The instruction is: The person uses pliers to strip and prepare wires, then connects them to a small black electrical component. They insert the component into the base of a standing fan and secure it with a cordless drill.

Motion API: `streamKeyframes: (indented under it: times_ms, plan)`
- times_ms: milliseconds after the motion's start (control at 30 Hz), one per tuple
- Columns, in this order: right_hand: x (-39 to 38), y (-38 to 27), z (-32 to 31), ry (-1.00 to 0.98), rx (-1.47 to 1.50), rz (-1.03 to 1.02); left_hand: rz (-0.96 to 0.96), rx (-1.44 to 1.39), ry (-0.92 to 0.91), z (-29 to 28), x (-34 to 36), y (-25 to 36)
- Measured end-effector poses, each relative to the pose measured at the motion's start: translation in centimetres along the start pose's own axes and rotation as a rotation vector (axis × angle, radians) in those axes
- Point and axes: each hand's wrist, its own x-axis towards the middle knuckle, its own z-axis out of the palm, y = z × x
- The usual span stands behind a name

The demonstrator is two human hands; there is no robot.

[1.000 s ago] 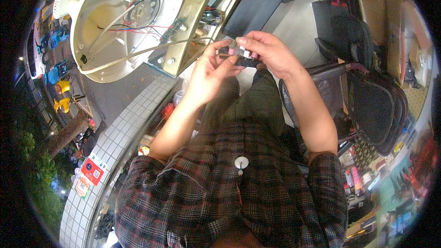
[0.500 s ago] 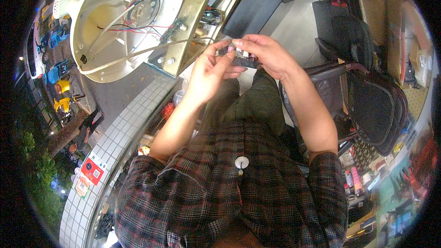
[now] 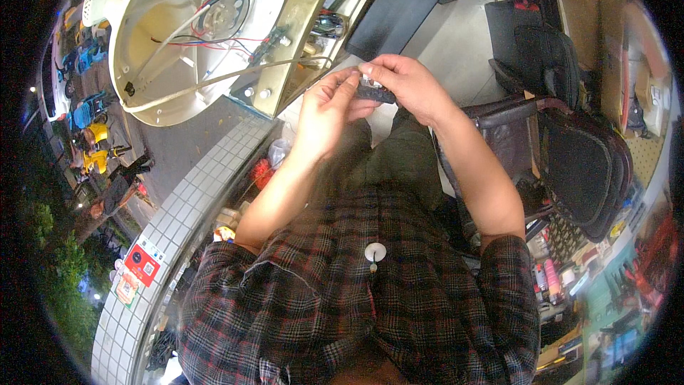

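- A small dark piece, black or nearly so and roughly block-shaped, is held in the air between the two hands; its surface details are too small to tell.
- Its left end runs in among the thumb and fingers of the left hand, which grip it; its right end shows bare below the right hand.
- It slants slightly, the left end farther off and the right end nearer.
- Small white bits show along its far side, beneath the right thumb; whether they are fixed to it or separate cannot be told.
- Fingers hide the rest.
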Motion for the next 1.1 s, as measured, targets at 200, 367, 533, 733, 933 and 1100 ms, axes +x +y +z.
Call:
streamKeyframes:
  times_ms: [200, 367, 533, 733, 933, 1100]
  plan:
    - [-3.0, -2.9, 0.5, 0.035, -0.636, -0.391, 0.068, 0.032, 0.009, -0.4, -0.4, -0.2]
    - [-3.8, -3.3, 0.0, -0.003, -0.929, -0.604, 0.108, -0.026, -0.029, -0.4, -1.0, 0.0]
    - [-3.9, -2.6, 0.2, 0.018, -0.973, -0.638, 0.126, 0.008, 0.012, -0.5, -1.2, -0.5]
    - [-3.5, -2.1, 0.3, 0.046, -0.996, -0.72, 0.189, -0.027, 0.028, 0.1, -1.2, -0.6]
    - [-3.2, -1.9, 0.2, 0.029, -1.026, -0.799, 0.192, 0.023, 0.064, -0.2, -1.3, -1.0]
    - [-3.0, -2.4, -0.3, -0.03, -1.08, -0.849, 0.2, 0.027, 0.079, 0.1, -1.7, -0.9]
